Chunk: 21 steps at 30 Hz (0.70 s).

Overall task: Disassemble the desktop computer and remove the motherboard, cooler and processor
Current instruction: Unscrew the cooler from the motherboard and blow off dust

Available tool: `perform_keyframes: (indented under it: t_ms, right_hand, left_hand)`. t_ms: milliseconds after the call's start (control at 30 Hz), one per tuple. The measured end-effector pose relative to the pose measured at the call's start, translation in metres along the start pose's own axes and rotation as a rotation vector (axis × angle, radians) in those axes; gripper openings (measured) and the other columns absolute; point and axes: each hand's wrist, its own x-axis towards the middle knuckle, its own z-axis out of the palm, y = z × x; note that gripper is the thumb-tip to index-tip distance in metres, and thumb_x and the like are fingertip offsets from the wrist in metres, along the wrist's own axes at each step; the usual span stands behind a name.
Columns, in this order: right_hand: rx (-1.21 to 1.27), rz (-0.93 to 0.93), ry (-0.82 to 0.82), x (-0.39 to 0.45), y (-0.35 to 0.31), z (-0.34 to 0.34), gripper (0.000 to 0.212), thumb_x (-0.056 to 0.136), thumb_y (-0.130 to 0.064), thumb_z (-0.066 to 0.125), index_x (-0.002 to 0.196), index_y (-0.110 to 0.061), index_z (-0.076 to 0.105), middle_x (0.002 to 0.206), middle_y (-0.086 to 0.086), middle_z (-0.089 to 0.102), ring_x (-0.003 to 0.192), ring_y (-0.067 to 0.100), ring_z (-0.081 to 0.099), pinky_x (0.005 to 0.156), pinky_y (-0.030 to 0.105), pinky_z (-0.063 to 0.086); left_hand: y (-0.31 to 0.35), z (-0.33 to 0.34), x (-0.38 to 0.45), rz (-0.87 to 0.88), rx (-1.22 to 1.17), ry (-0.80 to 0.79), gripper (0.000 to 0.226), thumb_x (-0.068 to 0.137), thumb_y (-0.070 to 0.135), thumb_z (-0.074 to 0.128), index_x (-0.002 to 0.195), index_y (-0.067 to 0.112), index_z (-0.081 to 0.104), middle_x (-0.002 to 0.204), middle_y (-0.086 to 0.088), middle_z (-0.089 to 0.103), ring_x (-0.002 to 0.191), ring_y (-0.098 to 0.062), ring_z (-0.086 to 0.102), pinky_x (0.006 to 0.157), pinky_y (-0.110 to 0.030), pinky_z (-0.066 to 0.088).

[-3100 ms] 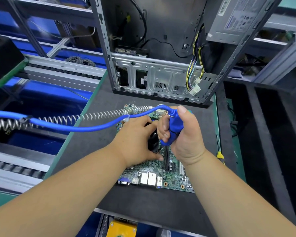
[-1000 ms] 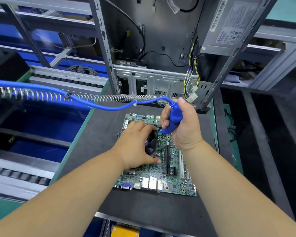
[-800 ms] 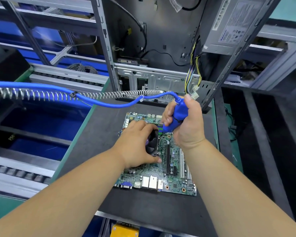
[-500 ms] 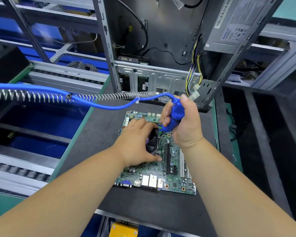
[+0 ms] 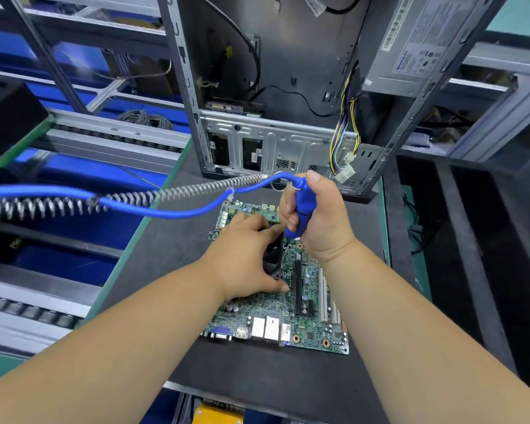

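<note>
Head view, from the left edge inward: a blue hose (image 5: pixel 172 211) and a coiled metal spring (image 5: pixel 129 198) run side by side across a conveyor frame (image 5: pixel 110 139) toward the middle of the bench. They end at a blue power screwdriver (image 5: pixel 300 206), held upright over the board.

On the dark mat (image 5: pixel 257 381) lies the green motherboard (image 5: pixel 306 319), already out of the case and flat, its ports facing the person. The left hand (image 5: pixel 242 258) wraps over the black cooler (image 5: pixel 273 255) near the board's middle, fingers curled round its top and thumb down beside it on the board. The processor is not visible — presumably under the cooler.

The right hand (image 5: pixel 322 221) grips the screwdriver in a closed fist, thumb up on top; the tip is hidden behind the fingers, so I cannot tell whether it sits in a screw.

Behind stands the open computer case (image 5: pixel 266 139) with loose yellow and black wires (image 5: pixel 343 142) hanging from the power supply (image 5: pixel 423 47).

The likely step is loosening the cooler's screws. Risks: a tilted bit could slip off and gouge the board; the taut hose could tug the tool sideways; lifting the cooler unevenly might strain the processor beneath.
</note>
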Motion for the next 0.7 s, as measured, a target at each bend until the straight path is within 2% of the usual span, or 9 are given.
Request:
perform_keyframes:
  t_ms: [300, 433, 567, 700]
  right_hand:
    - [0.09, -0.022, 0.014, 0.003, -0.003, -0.007, 0.048, 0.073, -0.053, 0.05, 0.049, -0.011, 0.05, 0.042, 0.006, 0.037, 0.04, 0.018, 0.031, 0.048, 0.028, 0.028]
    - [0.046, -0.034, -0.008, 0.002, -0.001, -0.006, 0.047, 0.076, -0.052, 0.05, 0.051, -0.012, 0.054, 0.044, 0.009, 0.04, 0.042, 0.02, 0.035, 0.049, 0.029, 0.032]
    - [-0.021, -0.007, -0.017, 0.001, -0.004, -0.002, 0.047, 0.076, -0.055, 0.053, 0.053, -0.014, 0.057, 0.047, 0.01, 0.042, 0.044, 0.022, 0.038, 0.05, 0.028, 0.035]
    - [0.035, -0.048, -0.02, 0.0, -0.013, 0.002, 0.047, 0.077, -0.053, 0.052, 0.052, -0.014, 0.057, 0.046, 0.008, 0.044, 0.042, 0.021, 0.039, 0.05, 0.029, 0.036]
  left_hand:
    - [-0.003, -0.002, 0.001, -0.005, -0.055, -0.016, 0.109, 0.054, 0.073, 0.076, 0.146, 0.025, 0.041, 0.112, 0.005, 0.044, 0.107, -0.021, 0.037, 0.1, -0.035, 0.039]
    - [-0.003, -0.002, -0.001, 0.0, -0.071, -0.001, 0.109, 0.055, 0.071, 0.078, 0.146, 0.025, 0.041, 0.109, 0.005, 0.043, 0.105, -0.021, 0.036, 0.1, -0.034, 0.039]
    - [-0.004, -0.002, -0.004, 0.01, -0.106, 0.028, 0.103, 0.054, 0.069, 0.079, 0.142, 0.027, 0.046, 0.104, 0.008, 0.041, 0.102, -0.019, 0.036, 0.096, -0.032, 0.039]
    - [-0.009, 0.003, -0.011, 0.025, -0.177, 0.108, 0.096, 0.051, 0.068, 0.081, 0.133, 0.026, 0.051, 0.103, 0.011, 0.042, 0.102, -0.017, 0.039, 0.096, -0.031, 0.037]
